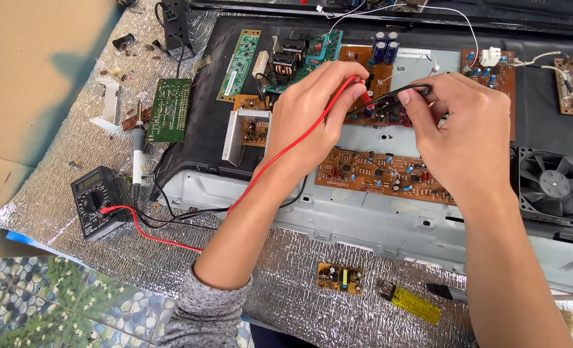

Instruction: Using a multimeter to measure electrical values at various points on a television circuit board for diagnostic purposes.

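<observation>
At the far left the black multimeter [97,201] lies on the foil mat, leads plugged in; the left hand [312,109] pinches the red probe [345,87], the right hand [457,132] pinches the black probe [410,89] — both tips down on the upper brown circuit board [389,77]; probing looks under way, the lower brown board [383,175] untouched.

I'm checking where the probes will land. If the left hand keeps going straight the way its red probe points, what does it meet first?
Probably the brown circuit board just past the left hand, among its dark components. The red probe tip is hidden, so depth is unclear.
</observation>
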